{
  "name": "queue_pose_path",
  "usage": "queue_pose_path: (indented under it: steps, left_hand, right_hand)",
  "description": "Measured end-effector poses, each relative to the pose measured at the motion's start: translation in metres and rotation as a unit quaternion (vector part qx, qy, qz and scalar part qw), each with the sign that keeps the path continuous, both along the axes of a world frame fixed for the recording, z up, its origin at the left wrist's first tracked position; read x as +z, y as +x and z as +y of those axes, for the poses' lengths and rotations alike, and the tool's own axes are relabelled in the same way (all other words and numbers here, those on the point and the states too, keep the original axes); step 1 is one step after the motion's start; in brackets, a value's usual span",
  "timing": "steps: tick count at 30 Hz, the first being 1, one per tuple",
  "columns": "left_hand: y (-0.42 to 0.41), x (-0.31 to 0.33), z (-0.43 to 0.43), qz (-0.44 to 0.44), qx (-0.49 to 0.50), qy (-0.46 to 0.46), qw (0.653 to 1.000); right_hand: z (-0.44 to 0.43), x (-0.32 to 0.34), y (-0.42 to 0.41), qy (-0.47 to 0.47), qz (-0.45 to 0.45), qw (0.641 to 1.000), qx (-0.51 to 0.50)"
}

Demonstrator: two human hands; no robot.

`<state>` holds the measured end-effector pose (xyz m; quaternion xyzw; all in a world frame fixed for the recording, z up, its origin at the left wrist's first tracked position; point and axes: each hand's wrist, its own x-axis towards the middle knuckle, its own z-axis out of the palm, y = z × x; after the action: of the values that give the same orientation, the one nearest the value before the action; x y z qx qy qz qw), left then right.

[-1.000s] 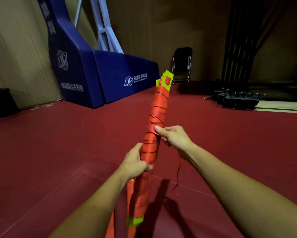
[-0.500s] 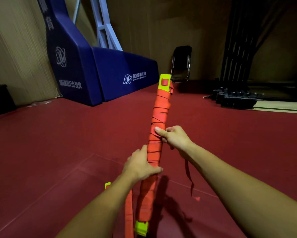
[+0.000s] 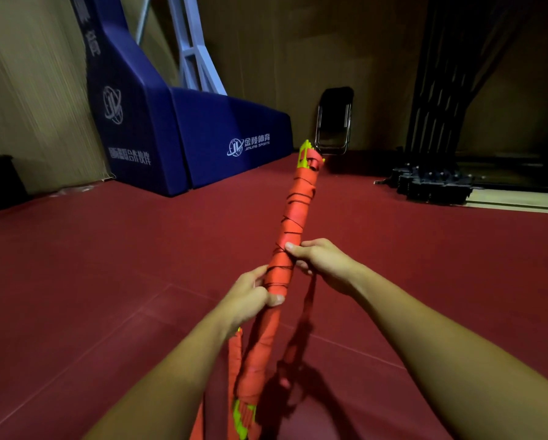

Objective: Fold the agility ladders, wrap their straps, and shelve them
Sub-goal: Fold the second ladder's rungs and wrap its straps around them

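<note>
The left hand [image 3: 250, 295] grips the folded agility ladder [image 3: 290, 239] around its middle, thumb on top. Just above, the right hand [image 3: 321, 260] pinches the wrapped bundle, a loose orange strap [image 3: 307, 304] hanging beneath it. The ladder tilts up over the red floor [image 3: 107, 265], toward a blue padded base [image 3: 183, 134].

I see a dim hall: dark red sports floor [image 3: 107, 281], tan wood-panelled walls [image 3: 298, 42]. A blue padded hoop base [image 3: 187, 138] stands at the left wall, a black folding chair [image 3: 334, 122] by the back wall, and a black folded metal frame [image 3: 434, 182] toward the floor's right edge.
</note>
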<state>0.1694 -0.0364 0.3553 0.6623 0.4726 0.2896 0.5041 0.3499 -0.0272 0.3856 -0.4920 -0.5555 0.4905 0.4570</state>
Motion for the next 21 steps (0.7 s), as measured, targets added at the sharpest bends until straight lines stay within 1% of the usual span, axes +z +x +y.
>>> queue_pose_path:
  steps: [3,4,5,6,7,8,10,11,13,14,17,21]
  left_hand:
    - [-0.003,0.004,0.000,-0.023,-0.012,0.000,1.000]
    - [-0.004,0.005,0.001,-0.010,-0.017,0.018,1.000]
    - [-0.004,0.005,0.004,0.036,-0.023,0.056,0.998]
    - [-0.005,0.004,0.006,0.111,-0.030,0.099,0.988]
    - [-0.004,0.003,0.006,0.187,-0.022,0.132,0.973]
    - [-0.004,0.004,0.004,0.246,0.001,0.158,0.956]
    - [-0.002,0.005,0.003,0.297,0.054,0.198,0.932]
    - [-0.001,0.006,0.002,0.300,0.066,0.208,0.928]
    - [0.001,0.005,0.004,0.274,0.078,0.189,0.940]
    - [0.001,0.005,0.005,0.246,0.078,0.155,0.953]
    - [-0.004,-0.005,0.014,0.131,0.060,0.070,0.987]
    - [-0.003,-0.004,0.006,0.012,0.011,0.015,1.000]
  right_hand:
    - [0.000,-0.001,0.002,0.005,0.016,1.000,-0.010]
    - [0.001,-0.001,0.002,0.011,0.021,0.999,-0.025]
    - [0.001,-0.001,0.000,0.018,0.027,0.999,-0.043]
    - [0.002,-0.001,-0.001,0.025,0.033,0.997,-0.063]
    - [0.004,-0.002,-0.003,0.028,0.037,0.996,-0.081]
    - [0.005,-0.002,-0.003,0.030,0.036,0.994,-0.097]
    - [0.005,-0.003,-0.004,0.034,0.019,0.992,-0.123]
    - [0.004,-0.003,-0.005,0.036,0.017,0.991,-0.124]
    - [0.003,-0.004,-0.006,0.029,0.034,0.994,-0.095]
    - [0.002,-0.004,-0.006,0.018,0.040,0.996,-0.073]
    - [0.001,-0.005,-0.003,-0.008,0.032,0.999,-0.038]
    - [0.001,-0.010,0.002,-0.017,0.052,0.997,-0.045]
